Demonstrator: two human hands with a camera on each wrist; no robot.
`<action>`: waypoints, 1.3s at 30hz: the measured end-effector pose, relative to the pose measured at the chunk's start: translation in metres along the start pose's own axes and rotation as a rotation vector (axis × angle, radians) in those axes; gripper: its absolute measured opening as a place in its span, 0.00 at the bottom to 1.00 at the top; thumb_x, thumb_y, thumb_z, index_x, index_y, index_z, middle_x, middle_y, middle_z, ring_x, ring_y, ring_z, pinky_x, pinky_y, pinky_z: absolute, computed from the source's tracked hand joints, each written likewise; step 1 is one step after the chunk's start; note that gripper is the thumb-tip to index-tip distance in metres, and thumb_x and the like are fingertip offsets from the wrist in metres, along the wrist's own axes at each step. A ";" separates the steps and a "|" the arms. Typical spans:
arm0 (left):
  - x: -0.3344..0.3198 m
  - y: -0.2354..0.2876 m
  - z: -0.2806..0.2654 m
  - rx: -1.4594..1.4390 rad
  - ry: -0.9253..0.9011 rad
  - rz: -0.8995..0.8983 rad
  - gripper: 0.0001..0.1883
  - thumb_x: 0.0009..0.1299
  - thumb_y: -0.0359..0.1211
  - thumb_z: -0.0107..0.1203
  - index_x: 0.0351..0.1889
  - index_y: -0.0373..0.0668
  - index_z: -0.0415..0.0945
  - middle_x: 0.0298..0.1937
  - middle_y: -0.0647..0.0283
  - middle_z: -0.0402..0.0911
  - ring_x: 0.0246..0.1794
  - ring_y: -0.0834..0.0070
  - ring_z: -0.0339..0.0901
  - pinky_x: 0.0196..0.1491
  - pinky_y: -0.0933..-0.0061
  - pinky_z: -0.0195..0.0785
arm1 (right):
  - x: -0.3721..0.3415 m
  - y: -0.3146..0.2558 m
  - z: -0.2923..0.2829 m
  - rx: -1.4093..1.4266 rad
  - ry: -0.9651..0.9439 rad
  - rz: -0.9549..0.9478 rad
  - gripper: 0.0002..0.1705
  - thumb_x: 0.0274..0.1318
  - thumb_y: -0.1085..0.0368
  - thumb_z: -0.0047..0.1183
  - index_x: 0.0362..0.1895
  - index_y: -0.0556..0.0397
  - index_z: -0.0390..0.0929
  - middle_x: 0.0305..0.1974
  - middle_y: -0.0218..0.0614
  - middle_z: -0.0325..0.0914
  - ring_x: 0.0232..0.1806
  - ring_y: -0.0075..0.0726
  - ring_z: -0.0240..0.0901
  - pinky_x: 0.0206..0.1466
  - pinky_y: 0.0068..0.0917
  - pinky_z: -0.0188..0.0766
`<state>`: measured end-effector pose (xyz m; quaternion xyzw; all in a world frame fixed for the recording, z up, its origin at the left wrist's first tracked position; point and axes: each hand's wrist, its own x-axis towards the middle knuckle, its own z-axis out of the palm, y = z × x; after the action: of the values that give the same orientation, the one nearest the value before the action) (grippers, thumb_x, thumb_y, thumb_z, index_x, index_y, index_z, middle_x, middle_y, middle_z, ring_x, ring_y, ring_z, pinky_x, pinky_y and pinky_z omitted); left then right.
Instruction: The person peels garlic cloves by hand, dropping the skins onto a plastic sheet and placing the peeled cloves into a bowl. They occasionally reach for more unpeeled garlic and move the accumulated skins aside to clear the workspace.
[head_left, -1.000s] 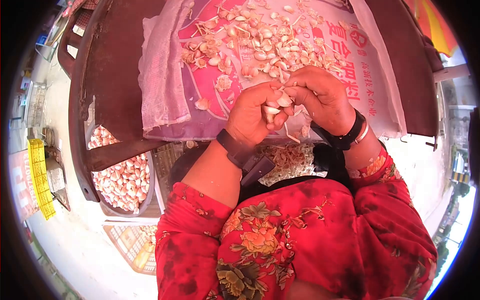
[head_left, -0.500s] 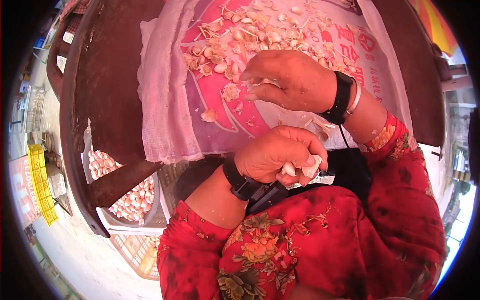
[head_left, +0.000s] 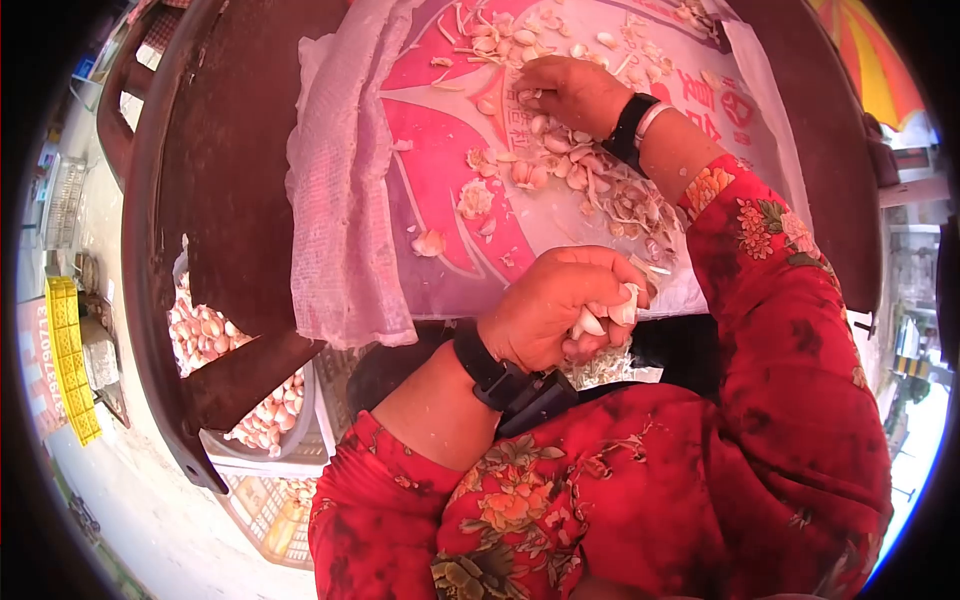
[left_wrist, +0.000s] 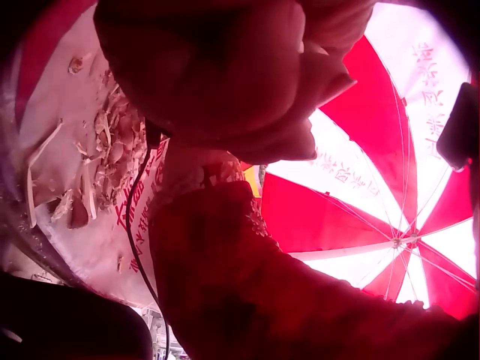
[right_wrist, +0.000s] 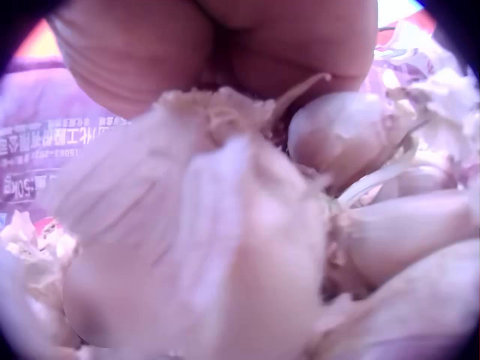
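Peeled white garlic cloves [head_left: 622, 308] show between the curled fingers of my left hand [head_left: 560, 300], held low by the near edge of the sack. The left wrist view shows that hand from below, with pale cloves [left_wrist: 330, 82] jutting from it. Farther out, my right hand [head_left: 580, 95] reaches over the garlic heap [head_left: 565, 165], its fingers bent down at the far side of it. Close up in the right wrist view, a garlic bulb [right_wrist: 202, 225] with papery skin stands before the fingers [right_wrist: 300, 45]. It hides the fingertips, so I cannot tell whether they grip anything.
The printed woven sack [head_left: 440, 290] covers the middle of the dark brown table [head_left: 240, 170]. A tub of garlic cloves [head_left: 270, 415] stands below at the left, beside a yellowish plastic basket [head_left: 265, 515]. A red-and-white umbrella [left_wrist: 337, 210] spreads overhead.
My hands have parted; the left dropped toward my lap with its cloves, while the right swung out over the heap. Much of the garlic has shifted nearer to me across the sack.
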<state>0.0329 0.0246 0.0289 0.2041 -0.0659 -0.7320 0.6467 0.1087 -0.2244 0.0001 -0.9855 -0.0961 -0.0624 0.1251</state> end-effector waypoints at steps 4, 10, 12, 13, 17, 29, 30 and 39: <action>0.003 -0.004 0.001 -0.034 0.041 0.093 0.07 0.65 0.29 0.49 0.36 0.34 0.72 0.26 0.50 0.78 0.12 0.79 0.66 0.15 0.82 0.57 | -0.051 0.030 -0.018 0.556 0.202 0.568 0.13 0.54 0.64 0.58 0.45 0.49 0.79 0.31 0.34 0.77 0.35 0.31 0.73 0.40 0.28 0.71; 0.008 -0.009 0.003 -0.008 0.114 0.182 0.07 0.67 0.30 0.49 0.38 0.35 0.72 0.28 0.52 0.77 0.12 0.79 0.66 0.15 0.82 0.57 | -0.074 0.047 -0.043 0.232 0.170 0.655 0.16 0.59 0.57 0.51 0.50 0.47 0.77 0.29 0.39 0.77 0.32 0.37 0.75 0.39 0.32 0.72; 0.010 -0.007 0.002 0.015 0.157 0.188 0.07 0.68 0.30 0.49 0.38 0.34 0.72 0.28 0.53 0.77 0.12 0.80 0.66 0.15 0.83 0.56 | -0.067 0.057 -0.045 -0.165 0.008 0.359 0.15 0.60 0.59 0.50 0.50 0.46 0.78 0.34 0.40 0.79 0.37 0.43 0.77 0.43 0.35 0.72; 0.010 -0.005 0.002 0.000 0.163 0.179 0.07 0.68 0.29 0.49 0.38 0.34 0.72 0.28 0.54 0.77 0.12 0.80 0.67 0.14 0.83 0.56 | -0.064 0.047 -0.049 -0.355 -0.122 0.351 0.16 0.55 0.60 0.52 0.48 0.47 0.78 0.37 0.44 0.78 0.43 0.49 0.75 0.45 0.39 0.72; 0.010 -0.003 0.001 -0.039 0.205 0.145 0.07 0.70 0.29 0.49 0.39 0.34 0.73 0.28 0.55 0.77 0.12 0.81 0.67 0.14 0.84 0.55 | -0.029 0.021 -0.052 -0.239 -0.031 0.082 0.15 0.52 0.64 0.49 0.45 0.44 0.81 0.42 0.40 0.78 0.45 0.47 0.75 0.47 0.40 0.72; 0.009 -0.003 -0.005 -0.035 0.207 0.165 0.07 0.70 0.30 0.49 0.38 0.34 0.73 0.27 0.56 0.77 0.13 0.83 0.67 0.14 0.84 0.55 | 0.008 0.019 -0.026 0.018 -0.118 0.201 0.11 0.48 0.68 0.56 0.38 0.53 0.78 0.33 0.39 0.78 0.34 0.38 0.77 0.39 0.31 0.74; 0.009 -0.003 -0.005 -0.035 0.201 0.167 0.07 0.70 0.30 0.49 0.39 0.34 0.73 0.28 0.57 0.77 0.13 0.83 0.67 0.14 0.84 0.56 | 0.004 0.029 -0.032 0.109 -0.024 0.263 0.09 0.48 0.69 0.55 0.36 0.56 0.77 0.30 0.35 0.78 0.31 0.30 0.75 0.34 0.25 0.72; 0.014 -0.005 -0.003 -0.033 0.280 0.203 0.08 0.69 0.31 0.50 0.39 0.35 0.73 0.27 0.59 0.77 0.14 0.83 0.68 0.14 0.85 0.56 | -0.037 0.030 -0.030 -0.133 -0.203 0.065 0.13 0.47 0.67 0.53 0.40 0.51 0.80 0.36 0.46 0.79 0.42 0.51 0.76 0.46 0.40 0.72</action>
<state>0.0281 0.0120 0.0210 0.2855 0.0166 -0.6285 0.7233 0.0764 -0.2672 0.0160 -0.9955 -0.0720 0.0354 0.0511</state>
